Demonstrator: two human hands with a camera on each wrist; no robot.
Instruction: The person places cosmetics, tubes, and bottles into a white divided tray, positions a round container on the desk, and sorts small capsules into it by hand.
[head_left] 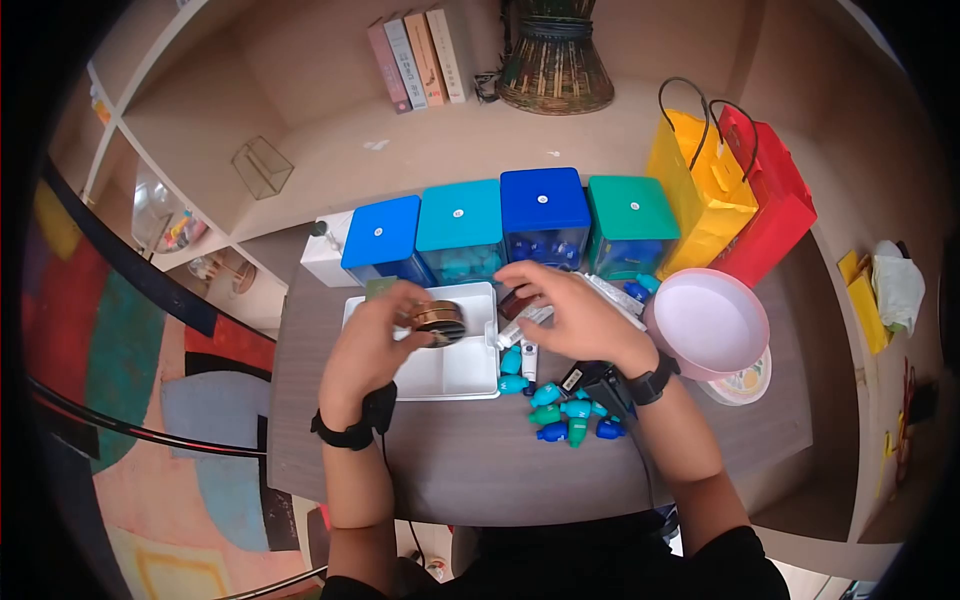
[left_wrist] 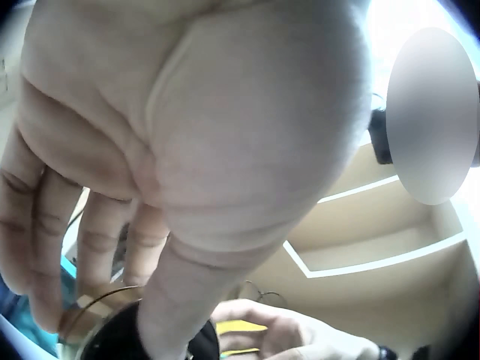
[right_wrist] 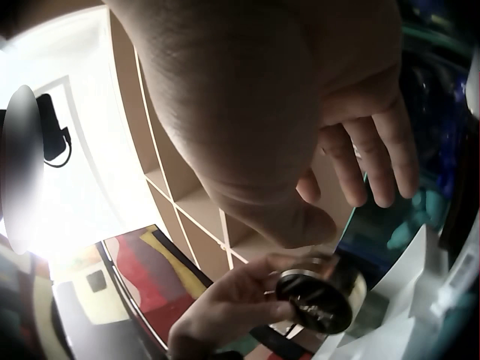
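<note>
My left hand (head_left: 368, 335) holds a round black-and-gold container (head_left: 440, 318) over the white divided tray (head_left: 485, 383), fingers on one side and thumb on the other. In the right wrist view the container's (right_wrist: 319, 300) dark flat face and shiny gold rim show. Relaxed and holding nothing, my right hand (head_left: 585, 318) hovers above white tubes (head_left: 612, 296) and a dark red item (head_left: 513, 303) just right of the tray. Below it lie a small white tube (head_left: 529, 362), a black box (head_left: 571, 380) and several teal, green and blue capsule-shaped pieces (head_left: 576, 410).
Along the back stand lidded bins: blue (head_left: 380, 232), teal (head_left: 460, 212), dark blue (head_left: 545, 200) and green (head_left: 632, 208). A pink bowl (head_left: 708, 320) sits on a plate (head_left: 745, 382) at right, before yellow (head_left: 700, 190) and red (head_left: 785, 205) bags. A white box (head_left: 325, 255) stands back left.
</note>
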